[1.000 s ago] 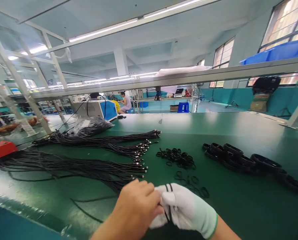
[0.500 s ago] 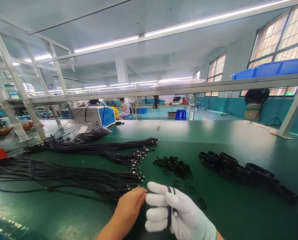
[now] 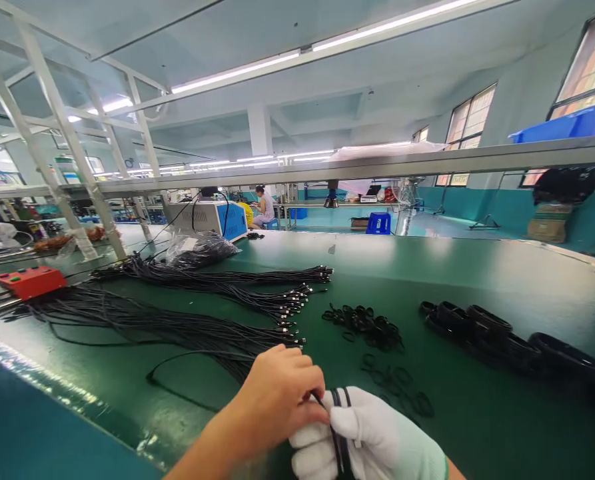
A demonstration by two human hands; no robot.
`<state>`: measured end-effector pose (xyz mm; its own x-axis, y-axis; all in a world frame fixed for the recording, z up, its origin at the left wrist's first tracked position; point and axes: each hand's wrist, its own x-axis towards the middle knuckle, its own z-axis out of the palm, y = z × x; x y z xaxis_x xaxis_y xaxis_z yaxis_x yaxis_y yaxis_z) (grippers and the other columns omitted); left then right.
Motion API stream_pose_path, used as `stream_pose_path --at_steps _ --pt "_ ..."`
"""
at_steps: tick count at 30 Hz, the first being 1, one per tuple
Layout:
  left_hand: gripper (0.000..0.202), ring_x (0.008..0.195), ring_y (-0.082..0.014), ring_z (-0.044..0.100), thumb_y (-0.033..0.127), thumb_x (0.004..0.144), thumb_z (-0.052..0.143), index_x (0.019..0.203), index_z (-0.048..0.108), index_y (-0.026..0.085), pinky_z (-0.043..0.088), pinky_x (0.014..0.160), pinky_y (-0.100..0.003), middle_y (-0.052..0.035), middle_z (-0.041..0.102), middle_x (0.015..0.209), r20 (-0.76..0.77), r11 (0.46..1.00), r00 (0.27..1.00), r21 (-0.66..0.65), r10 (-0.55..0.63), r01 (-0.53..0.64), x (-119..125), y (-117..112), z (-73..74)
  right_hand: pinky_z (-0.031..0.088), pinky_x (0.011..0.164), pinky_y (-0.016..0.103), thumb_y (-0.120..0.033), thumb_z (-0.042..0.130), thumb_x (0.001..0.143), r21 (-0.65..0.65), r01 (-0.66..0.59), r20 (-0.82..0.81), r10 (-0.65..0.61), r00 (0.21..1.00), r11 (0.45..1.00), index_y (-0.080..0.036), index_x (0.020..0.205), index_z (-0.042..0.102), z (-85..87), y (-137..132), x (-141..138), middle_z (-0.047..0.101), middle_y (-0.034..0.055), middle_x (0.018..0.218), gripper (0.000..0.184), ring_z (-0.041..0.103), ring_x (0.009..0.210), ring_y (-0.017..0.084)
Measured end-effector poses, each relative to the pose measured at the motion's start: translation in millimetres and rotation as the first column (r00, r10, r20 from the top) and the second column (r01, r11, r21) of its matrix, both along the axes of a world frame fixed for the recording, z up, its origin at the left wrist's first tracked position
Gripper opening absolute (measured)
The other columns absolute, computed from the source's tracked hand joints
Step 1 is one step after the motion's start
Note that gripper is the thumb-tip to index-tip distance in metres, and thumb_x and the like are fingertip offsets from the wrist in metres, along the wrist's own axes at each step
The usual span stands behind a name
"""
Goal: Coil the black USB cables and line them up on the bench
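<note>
While the left hand [image 3: 283, 392] pinched the looped black cable [image 3: 336, 443] in front of the band pile [image 3: 364, 324], the gloved right hand [image 3: 384, 430] gripped it; cable bundles [image 3: 167, 320] flanked the pile's left, coils [image 3: 492, 337] its right.

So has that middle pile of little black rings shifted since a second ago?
No. The pile of small black rings sits as before: nearer than the blue-sided machine and to its right. The whole view has shifted a little.
</note>
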<state>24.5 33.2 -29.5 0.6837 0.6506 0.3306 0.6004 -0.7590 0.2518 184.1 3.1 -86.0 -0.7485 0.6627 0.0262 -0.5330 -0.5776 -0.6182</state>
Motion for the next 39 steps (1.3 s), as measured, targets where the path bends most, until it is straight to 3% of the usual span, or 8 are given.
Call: stream_pose_path --at_steps 4,7,13,18,22,26,34,39 --pt "0.016 0.062 -0.0106 0.057 0.027 0.064 0.080 0.068 0.069 0.017 0.039 0.055 -0.017 0.0049 0.064 0.063 0.197 0.862 0.980 -0.503 0.041 0.064 -1.3 23.3 -0.5 0.018 0.052 0.019 -0.019 0.080 0.061 -0.089 -0.232 -0.196 0.211 0.958 0.969 -0.016 0.072 0.039 5.6 -0.9 -7.0 0.028 -0.0082 0.062 0.042 0.025 0.052 0.004" --pt "0.012 0.064 -0.0114 0.058 0.026 0.074 0.068 0.072 0.068 0.014 0.041 0.055 -0.017 0.0028 0.066 0.067 0.241 0.792 0.964 -0.607 0.112 0.060 0.8 29.3 -23.8 0.017 0.052 0.020 -0.017 0.080 0.062 -0.063 -0.245 -0.236 0.224 0.946 0.968 -0.019 0.070 0.035 12.0 0.6 -8.6 0.025 -0.0086 0.062 0.046 0.023 0.052 0.004" --pt "0.026 0.080 -0.0186 0.061 0.016 0.088 0.040 0.084 0.066 0.019 0.042 0.071 -0.028 -0.0030 0.068 0.086 0.002 0.897 0.958 -0.352 0.287 -0.268 -4.7 16.3 -57.5 0.027 0.060 0.025 -0.025 0.075 0.072 -0.015 0.208 -0.271 -0.204 0.941 0.978 -0.014 0.084 0.051 18.3 7.5 -1.1 0.030 -0.0075 0.065 0.028 0.031 0.057 0.007" --pt "0.030 0.088 -0.0219 0.063 0.015 0.094 0.036 0.095 0.064 0.025 0.043 0.078 -0.034 -0.0027 0.068 0.092 -0.275 0.871 0.847 -0.061 0.455 -0.488 -1.3 -7.8 -70.9 0.042 0.077 0.035 -0.024 0.072 0.076 -0.068 0.392 -0.165 -0.398 0.903 0.918 -0.014 0.100 0.061 13.5 16.0 13.5 0.055 -0.0023 0.074 0.029 0.050 0.066 0.010" --pt "0.025 0.073 -0.0191 0.064 0.014 0.091 0.041 0.085 0.063 0.025 0.042 0.066 -0.029 -0.0001 0.068 0.079 -0.201 0.891 0.869 0.044 0.451 -0.452 11.0 -26.8 -81.7 0.039 0.097 0.048 -0.029 0.080 0.066 -0.130 0.503 -0.004 -0.508 0.861 0.854 -0.015 0.107 0.063 9.3 19.8 18.1 0.065 0.0100 0.111 0.048 0.062 0.098 0.025" --pt "0.015 0.065 -0.0169 0.063 0.014 0.085 0.050 0.077 0.061 0.023 0.039 0.060 -0.028 0.0011 0.066 0.072 -0.106 0.955 0.952 0.103 0.288 -0.277 19.6 -36.3 -75.3 0.043 0.092 0.044 -0.031 0.081 0.065 -0.070 0.564 0.171 -0.547 0.820 0.823 -0.015 0.106 0.064 3.5 15.4 13.0 0.068 0.0109 0.105 0.047 0.065 0.092 0.025" --pt "0.011 0.069 -0.0138 0.060 0.029 0.079 0.070 0.076 0.063 0.021 0.036 0.062 -0.024 0.0035 0.066 0.075 -0.274 0.999 0.961 0.021 0.039 -0.035 -9.0 -17.9 -2.4 0.040 0.068 0.029 -0.030 0.075 0.071 0.039 -0.029 0.155 0.023 0.988 0.999 -0.007 0.086 0.063 -2.3 -3.5 2.4 0.054 0.0036 0.075 0.030 0.052 0.068 0.012" --pt "0.009 0.066 -0.0091 0.056 0.025 0.072 0.075 0.074 0.068 0.020 0.035 0.056 -0.017 0.0061 0.063 0.070 0.008 0.933 1.000 -0.360 -0.011 0.013 -16.1 -0.2 -2.0 0.029 0.058 0.020 -0.025 0.078 0.067 -0.158 -0.233 -0.048 0.229 0.972 0.960 -0.010 0.084 0.052 -3.1 -7.2 -6.7 0.035 -0.0052 0.065 0.035 0.038 0.056 0.005"
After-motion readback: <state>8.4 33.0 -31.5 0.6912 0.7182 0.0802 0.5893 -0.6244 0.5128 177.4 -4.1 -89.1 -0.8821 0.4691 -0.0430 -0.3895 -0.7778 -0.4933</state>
